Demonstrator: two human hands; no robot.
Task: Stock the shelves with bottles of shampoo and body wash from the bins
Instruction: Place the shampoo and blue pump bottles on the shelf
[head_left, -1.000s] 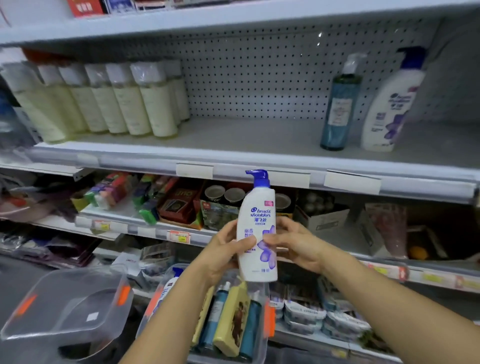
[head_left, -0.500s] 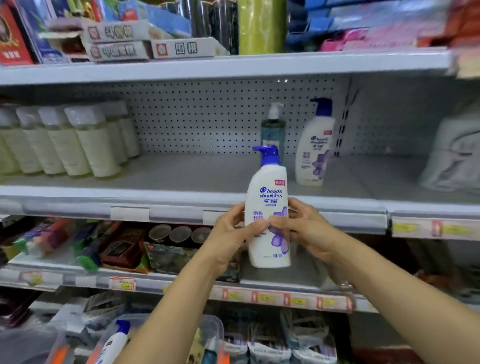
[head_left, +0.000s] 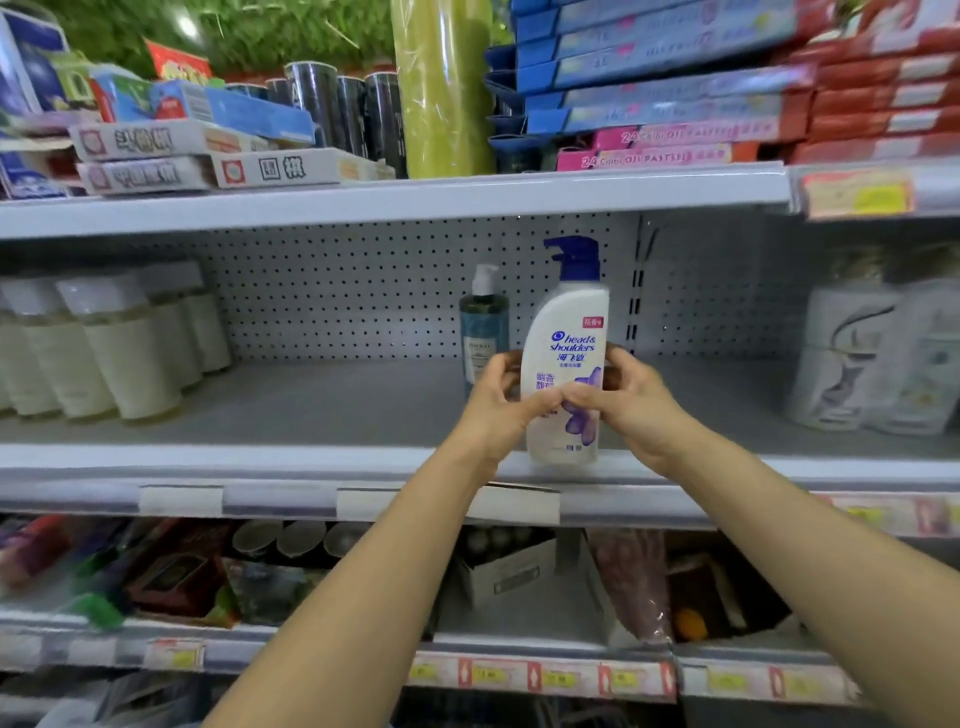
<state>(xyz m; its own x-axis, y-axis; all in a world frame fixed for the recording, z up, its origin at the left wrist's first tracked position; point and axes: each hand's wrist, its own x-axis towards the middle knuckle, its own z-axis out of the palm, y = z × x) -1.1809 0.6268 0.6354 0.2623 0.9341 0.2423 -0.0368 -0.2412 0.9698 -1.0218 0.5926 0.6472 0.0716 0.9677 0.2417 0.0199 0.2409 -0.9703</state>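
Grey shelf (head_left: 311, 405), shampoo bottle (head_left: 569, 332) raised to it, left hand (head_left: 498, 410), right hand (head_left: 634, 410)

Green roll (head_left: 441, 88) stands between black cylinders (head_left: 353, 109) and pastel boxes (head_left: 654, 148).
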